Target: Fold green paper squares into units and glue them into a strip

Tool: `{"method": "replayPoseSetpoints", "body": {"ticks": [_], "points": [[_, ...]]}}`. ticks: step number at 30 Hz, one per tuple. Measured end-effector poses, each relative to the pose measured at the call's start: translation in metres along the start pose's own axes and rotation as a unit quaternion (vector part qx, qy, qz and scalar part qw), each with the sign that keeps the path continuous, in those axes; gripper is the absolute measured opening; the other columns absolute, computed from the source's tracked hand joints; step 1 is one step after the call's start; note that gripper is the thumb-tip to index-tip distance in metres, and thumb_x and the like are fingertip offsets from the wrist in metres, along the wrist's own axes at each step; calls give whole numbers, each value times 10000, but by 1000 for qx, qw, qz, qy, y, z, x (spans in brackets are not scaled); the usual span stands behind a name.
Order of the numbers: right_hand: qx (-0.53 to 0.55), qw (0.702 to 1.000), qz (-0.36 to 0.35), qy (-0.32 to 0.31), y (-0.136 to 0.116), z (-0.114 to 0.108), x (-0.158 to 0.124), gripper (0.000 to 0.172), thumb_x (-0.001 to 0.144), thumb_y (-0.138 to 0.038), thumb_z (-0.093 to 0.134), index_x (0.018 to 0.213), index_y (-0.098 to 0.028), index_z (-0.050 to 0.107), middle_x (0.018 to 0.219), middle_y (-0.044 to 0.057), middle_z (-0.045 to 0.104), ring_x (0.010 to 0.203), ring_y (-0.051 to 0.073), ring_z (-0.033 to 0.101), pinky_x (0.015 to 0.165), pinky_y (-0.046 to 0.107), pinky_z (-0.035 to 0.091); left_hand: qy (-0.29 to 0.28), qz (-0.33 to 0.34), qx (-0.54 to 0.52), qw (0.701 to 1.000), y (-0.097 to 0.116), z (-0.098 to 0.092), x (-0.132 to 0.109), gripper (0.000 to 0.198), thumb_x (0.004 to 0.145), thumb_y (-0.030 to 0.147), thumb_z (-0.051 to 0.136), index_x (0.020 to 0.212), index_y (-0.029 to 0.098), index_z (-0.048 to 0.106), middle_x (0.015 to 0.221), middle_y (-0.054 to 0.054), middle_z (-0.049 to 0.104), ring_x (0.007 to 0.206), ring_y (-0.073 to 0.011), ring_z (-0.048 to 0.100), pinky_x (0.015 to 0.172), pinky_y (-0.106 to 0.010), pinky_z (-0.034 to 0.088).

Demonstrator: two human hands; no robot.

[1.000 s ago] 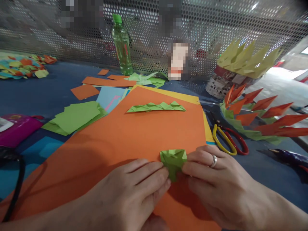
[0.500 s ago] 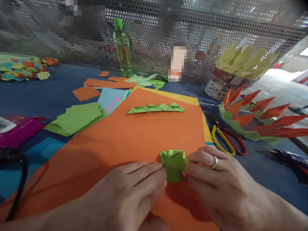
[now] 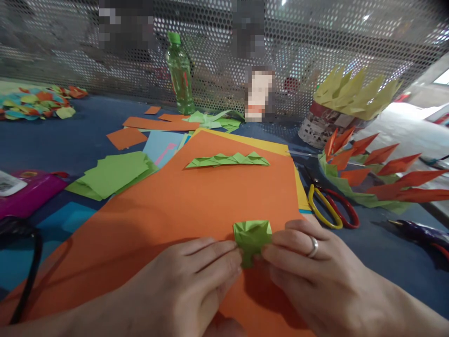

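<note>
A small folded piece of green paper (image 3: 253, 238) lies over a large orange sheet (image 3: 168, 201), its top edge creased. My left hand (image 3: 196, 276) grips its left side, fingers pressed together. On the other side my right hand (image 3: 312, 267), with a ring on one finger, pinches the paper's lower right edge. Both thumbs are mostly hidden. Farther up the orange sheet lies a folded green paper strip (image 3: 228, 160) with a zigzag top edge.
Scissors (image 3: 329, 206) and a glue gun (image 3: 417, 231) lie at the right, below an orange-and-green paper crown (image 3: 368, 182). Green squares (image 3: 114, 175) and a magenta device (image 3: 31, 192) are at the left. A bottle (image 3: 180, 77) and a yellow-topped can (image 3: 329, 117) stand behind.
My right fingers have shifted slightly left and inward along the green paper's right edge, exposing its upper right corner. My left hand has hardly moved.
</note>
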State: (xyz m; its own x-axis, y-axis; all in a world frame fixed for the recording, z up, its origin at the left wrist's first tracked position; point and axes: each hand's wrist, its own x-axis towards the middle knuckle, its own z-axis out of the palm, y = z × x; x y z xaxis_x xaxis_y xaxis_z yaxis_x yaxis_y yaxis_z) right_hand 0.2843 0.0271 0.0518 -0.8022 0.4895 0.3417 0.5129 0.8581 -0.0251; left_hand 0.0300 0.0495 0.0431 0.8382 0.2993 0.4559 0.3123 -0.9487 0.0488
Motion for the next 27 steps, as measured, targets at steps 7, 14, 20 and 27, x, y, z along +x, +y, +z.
{"method": "replayPoseSetpoints", "body": {"ticks": [7,14,20,27], "points": [[4,1000,18,-13,-1,0,2,278,907,-83,476,683,-170,617,803,41,688,774,193,569,702,409,443,-22,4,-8,1000,-1,1,-4,391,1064,387,441,1064,125,731,1188,-50,740,1128,-189,653,1035,-261,470],[40,997,50,42,6,-4,-3,328,825,-50,519,1091,-133,692,1017,74,702,914,224,576,810,405,472,-10,3,-3,1000,-2,-1,-1,423,1068,411,424,1053,126,737,1147,-55,752,1065,-182,672,983,-255,501],[94,949,281,106,17,4,-2,206,957,-126,512,1099,-202,641,1010,59,617,911,178,578,808,341,469,-5,-11,-24,1000,-1,-6,7,499,1087,418,349,992,126,741,1051,-69,769,970,-166,702,881,-233,530],[181,921,345,-12,12,1,3,243,1049,-316,417,894,-231,584,908,23,605,859,186,572,794,369,433,-17,-48,-73,996,-2,-10,1,396,1073,419,401,1101,159,698,1098,-66,736,996,-179,678,915,-245,506]]}}
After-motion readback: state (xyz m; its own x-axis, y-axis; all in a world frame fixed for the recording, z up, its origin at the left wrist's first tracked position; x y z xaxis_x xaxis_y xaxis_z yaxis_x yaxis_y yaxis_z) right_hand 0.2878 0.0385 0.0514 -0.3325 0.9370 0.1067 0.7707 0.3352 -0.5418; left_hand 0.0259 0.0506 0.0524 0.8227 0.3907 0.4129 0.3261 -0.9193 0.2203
